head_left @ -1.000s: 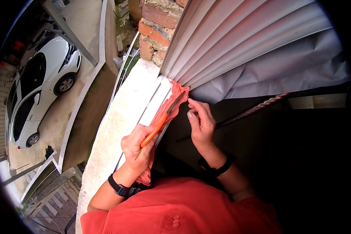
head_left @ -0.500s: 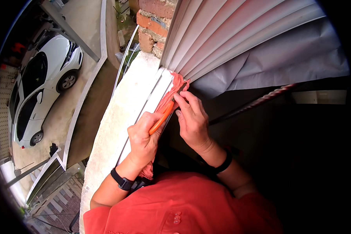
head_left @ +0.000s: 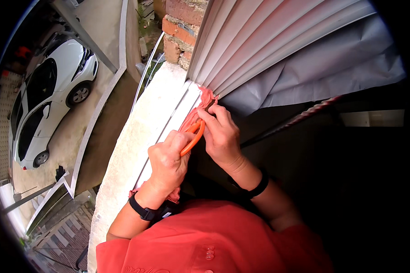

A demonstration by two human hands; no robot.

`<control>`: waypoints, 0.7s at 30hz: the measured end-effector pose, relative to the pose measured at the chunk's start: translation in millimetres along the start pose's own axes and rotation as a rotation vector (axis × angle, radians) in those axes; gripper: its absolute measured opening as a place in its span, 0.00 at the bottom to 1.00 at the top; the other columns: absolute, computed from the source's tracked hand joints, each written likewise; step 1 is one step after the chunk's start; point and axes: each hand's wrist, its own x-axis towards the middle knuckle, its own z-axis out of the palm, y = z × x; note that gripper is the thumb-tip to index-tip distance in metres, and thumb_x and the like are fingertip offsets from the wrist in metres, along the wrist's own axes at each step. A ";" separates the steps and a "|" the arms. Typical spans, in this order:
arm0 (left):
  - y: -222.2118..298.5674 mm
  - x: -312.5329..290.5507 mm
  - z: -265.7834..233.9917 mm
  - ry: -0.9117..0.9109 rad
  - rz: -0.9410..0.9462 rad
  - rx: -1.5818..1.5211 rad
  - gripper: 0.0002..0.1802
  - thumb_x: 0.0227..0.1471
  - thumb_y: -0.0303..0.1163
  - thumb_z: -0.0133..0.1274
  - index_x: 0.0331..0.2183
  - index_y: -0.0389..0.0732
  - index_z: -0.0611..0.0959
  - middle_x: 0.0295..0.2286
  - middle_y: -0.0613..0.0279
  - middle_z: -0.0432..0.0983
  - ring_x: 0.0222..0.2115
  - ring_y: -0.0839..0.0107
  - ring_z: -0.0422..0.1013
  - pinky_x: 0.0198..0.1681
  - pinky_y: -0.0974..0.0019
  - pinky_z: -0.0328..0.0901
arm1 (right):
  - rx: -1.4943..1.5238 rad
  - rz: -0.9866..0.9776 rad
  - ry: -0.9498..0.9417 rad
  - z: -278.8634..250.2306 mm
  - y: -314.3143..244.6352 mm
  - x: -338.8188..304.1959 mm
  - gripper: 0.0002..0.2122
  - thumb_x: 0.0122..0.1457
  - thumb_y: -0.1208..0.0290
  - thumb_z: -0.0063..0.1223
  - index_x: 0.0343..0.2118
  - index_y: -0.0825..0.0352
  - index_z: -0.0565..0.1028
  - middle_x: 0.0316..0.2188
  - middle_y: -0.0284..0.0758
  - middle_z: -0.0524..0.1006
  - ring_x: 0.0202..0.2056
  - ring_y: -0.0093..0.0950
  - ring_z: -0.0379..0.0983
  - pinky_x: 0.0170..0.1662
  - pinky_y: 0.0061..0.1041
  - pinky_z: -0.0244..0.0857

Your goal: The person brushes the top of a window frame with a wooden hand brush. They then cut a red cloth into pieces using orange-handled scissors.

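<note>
My left hand [head_left: 167,159] is closed around the orange-handled pliers [head_left: 195,142], with both handles showing and slightly spread. The dark head of the pliers points up and right, mostly hidden by my fingers. A crumpled red cloth [head_left: 207,94] lies along the white frame track [head_left: 171,119], passing under my left hand and out again near my left wrist. Beside the pliers' head, my right hand [head_left: 222,136] has thumb and fingers pinched together at the cloth's edge. What it pinches is hidden.
A pale concrete ledge [head_left: 123,150] runs along the left, with a brick pillar [head_left: 178,32] at its far end. Ribbed metal panels [head_left: 250,41] and a grey sheet [head_left: 323,73] hang at upper right. Far below stands a white car [head_left: 54,100]. A striped pole [head_left: 300,113] crosses behind.
The pliers' handles have parted, so both now show. My right hand has shifted slightly down and left, its fingers closer to the pliers. More cloth shows near my left wrist.
</note>
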 end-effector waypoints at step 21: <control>10.4 -9.0 -0.8 -0.024 -0.206 -0.422 0.18 0.51 0.20 0.48 0.46 0.33 0.73 0.31 0.51 0.74 0.30 0.57 0.75 0.35 0.61 0.69 | 1.215 1.360 -0.124 -17.2 -34.3 5.1 0.13 0.59 0.72 0.57 0.45 0.66 0.70 0.33 0.33 0.79 0.28 0.24 0.77 0.30 0.19 0.64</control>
